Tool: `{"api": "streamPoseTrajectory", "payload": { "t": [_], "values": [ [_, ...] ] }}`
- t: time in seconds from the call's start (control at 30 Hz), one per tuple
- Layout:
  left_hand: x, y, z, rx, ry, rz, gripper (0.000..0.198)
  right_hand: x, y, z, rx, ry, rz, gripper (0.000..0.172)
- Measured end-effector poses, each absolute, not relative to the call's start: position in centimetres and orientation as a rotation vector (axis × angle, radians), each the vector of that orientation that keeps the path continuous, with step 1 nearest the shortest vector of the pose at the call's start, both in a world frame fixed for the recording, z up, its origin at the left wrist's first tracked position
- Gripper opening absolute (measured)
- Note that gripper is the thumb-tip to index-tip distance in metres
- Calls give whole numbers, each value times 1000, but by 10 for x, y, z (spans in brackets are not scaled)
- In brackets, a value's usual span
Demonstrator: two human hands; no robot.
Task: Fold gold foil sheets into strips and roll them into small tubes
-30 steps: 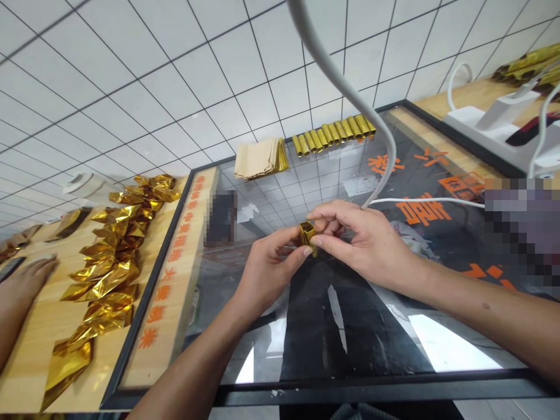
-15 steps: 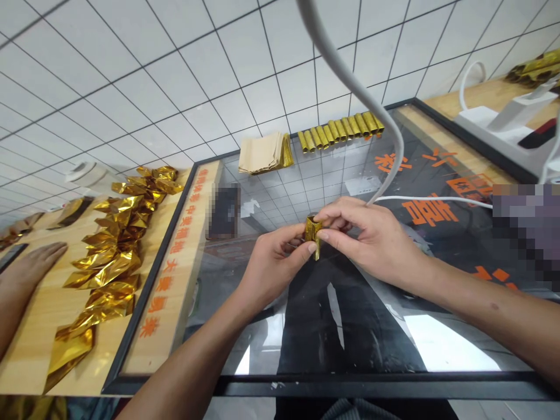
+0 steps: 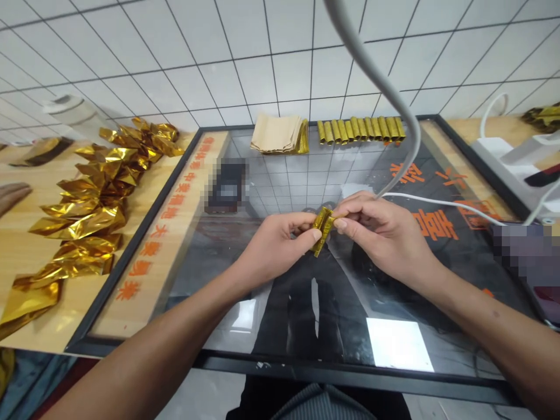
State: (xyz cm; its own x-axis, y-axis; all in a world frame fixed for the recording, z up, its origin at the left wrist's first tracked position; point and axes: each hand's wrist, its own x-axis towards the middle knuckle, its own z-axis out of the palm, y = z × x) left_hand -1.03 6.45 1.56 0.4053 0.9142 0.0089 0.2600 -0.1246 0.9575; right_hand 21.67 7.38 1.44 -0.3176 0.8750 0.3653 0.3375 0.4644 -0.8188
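Observation:
Over the middle of the glass tabletop [image 3: 280, 181], a small piece of folded gold paper [image 3: 322, 230] is held between both hands. Two rolled edges with a groove between them show on it, and it leans to the right at the top. My left hand [image 3: 286, 242] pinches its left side with thumb and fingers. At the upper right end, my right hand [image 3: 380, 227] grips it between thumb and forefinger. Behind the hands stand a stack of paper sheets [image 3: 277, 134], tan with gold showing at one side, and a row of gold paper rolls [image 3: 361, 130].
Shiny gold folded pieces [image 3: 94, 192] lie in a line at left, beside another person's hand [image 3: 13, 197]. A dark phone [image 3: 225, 186] rests on the glass. A grey cable [image 3: 376, 70] hangs in front; a white power strip [image 3: 507, 160] stands at right.
The gold paper has gone from nearly upright, with its open end showing, to a slant with two rolled edges visible. My right fingers have shifted along it. The whole view has turned slightly.

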Motion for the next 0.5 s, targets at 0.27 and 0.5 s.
{"api": "streamPoseTrajectory", "payload": {
  "t": [0.27, 0.5],
  "values": [
    [-10, 64, 16, 1597, 1052, 781, 18, 222, 76, 10, -979, -1901, 838, 4],
    [-13, 65, 16, 1727, 1061, 751, 19, 220, 77, 13, -989, -1875, 893, 2]
  ]
}}
